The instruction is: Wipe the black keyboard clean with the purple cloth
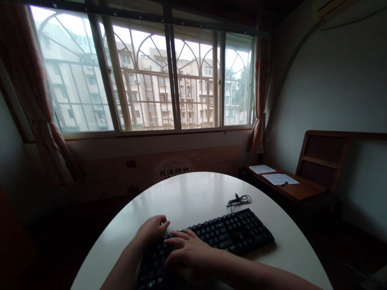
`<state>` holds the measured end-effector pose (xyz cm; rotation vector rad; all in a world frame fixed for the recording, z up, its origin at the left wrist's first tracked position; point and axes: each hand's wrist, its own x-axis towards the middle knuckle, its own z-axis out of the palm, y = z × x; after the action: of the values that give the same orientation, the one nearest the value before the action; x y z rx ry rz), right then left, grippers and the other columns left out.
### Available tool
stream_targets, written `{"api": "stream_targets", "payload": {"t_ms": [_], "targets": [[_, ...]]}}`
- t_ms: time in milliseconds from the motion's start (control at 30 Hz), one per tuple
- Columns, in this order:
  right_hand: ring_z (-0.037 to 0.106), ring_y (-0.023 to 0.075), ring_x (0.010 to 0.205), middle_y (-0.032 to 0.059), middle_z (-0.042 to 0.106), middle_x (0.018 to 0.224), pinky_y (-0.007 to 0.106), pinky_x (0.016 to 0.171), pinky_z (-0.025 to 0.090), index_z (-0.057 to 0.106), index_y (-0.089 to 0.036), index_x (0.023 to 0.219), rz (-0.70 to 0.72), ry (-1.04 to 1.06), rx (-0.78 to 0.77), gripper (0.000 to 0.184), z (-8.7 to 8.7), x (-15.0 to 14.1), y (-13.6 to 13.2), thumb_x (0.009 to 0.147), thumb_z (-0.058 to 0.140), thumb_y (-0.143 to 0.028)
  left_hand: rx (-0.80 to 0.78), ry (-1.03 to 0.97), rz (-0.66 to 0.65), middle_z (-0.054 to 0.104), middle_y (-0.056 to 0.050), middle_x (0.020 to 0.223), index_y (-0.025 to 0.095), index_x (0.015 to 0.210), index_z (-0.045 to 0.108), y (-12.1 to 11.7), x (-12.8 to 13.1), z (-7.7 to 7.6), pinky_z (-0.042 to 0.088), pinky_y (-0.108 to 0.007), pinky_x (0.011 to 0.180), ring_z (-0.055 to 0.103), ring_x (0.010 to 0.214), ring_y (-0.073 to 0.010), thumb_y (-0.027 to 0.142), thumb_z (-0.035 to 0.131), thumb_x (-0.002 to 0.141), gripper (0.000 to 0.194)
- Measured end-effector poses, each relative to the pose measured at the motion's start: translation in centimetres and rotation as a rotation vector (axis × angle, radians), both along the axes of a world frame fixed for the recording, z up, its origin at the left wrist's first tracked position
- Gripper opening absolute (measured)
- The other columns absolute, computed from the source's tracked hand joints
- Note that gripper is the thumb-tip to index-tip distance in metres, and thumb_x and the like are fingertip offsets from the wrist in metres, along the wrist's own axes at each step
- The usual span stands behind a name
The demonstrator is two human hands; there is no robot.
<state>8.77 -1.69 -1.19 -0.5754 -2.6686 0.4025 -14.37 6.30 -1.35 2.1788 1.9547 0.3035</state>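
Note:
A black keyboard [225,233] lies at a slant on a round white table [121,233], its near left part partly covered by my hands. My left hand [153,228] rests at the keyboard's far left edge. Its fingers are curled in, and whatever may be inside them is hidden. Over the left half of the keys is my right hand [190,253], with fingers apart and reaching across the keys. Its underside is out of sight. Past the keyboard's far right corner sits its bundled black cable [238,199].
To the right stands a low wooden table [305,194] with sheets of paper [281,179] and a dark pen [284,184] on it. A wooden chair back [322,157] rises behind. Barred windows [157,80] with curtains [259,96] span the far wall.

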Motion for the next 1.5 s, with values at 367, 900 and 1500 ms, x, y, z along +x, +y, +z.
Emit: {"api": "stream_targets", "payload": {"t_ms": [367, 900, 1500], "targets": [[0.031, 0.0238, 0.142, -0.0008, 0.048, 0.146, 0.044, 0.118, 0.01, 0.06, -0.033, 0.123, 0.012, 0.026, 0.019, 0.032, -0.4, -0.1, 0.1, 0.092, 0.052, -0.033, 0.098, 0.113, 0.008, 0.072, -0.005, 0.086, 0.022, 0.081, 0.067, -1.7, 1.5, 2.0, 0.035, -0.028, 0.061, 0.063, 0.078, -0.0208, 0.044, 0.044, 0.088, 0.032], [0.032, 0.0231, 0.141, 0.0006, 0.046, 0.147, 0.045, 0.118, 0.016, 0.061, -0.031, 0.119, 0.004, 0.046, 0.08, 0.029, -0.4, -0.1, 0.1, 0.093, 0.05, -0.036, -0.01, 0.006, -0.052, 0.071, -0.004, 0.078, 0.021, 0.076, 0.066, -0.7, 2.3, 0.5, 0.034, -0.028, 0.057, 0.06, 0.07, -0.0194, 0.044, 0.043, 0.088, 0.035], [0.039, 0.0226, 0.136, 0.0009, 0.049, 0.145, 0.045, 0.118, 0.016, 0.06, -0.033, 0.121, -0.011, 0.074, 0.069, 0.032, -1.0, -0.4, 0.1, 0.09, 0.054, -0.036, -0.021, 0.008, -0.034, 0.071, -0.005, 0.08, 0.021, 0.075, 0.066, -1.0, 2.6, 0.7, 0.034, -0.029, 0.058, 0.061, 0.072, -0.0202, 0.045, 0.044, 0.087, 0.035]]}}
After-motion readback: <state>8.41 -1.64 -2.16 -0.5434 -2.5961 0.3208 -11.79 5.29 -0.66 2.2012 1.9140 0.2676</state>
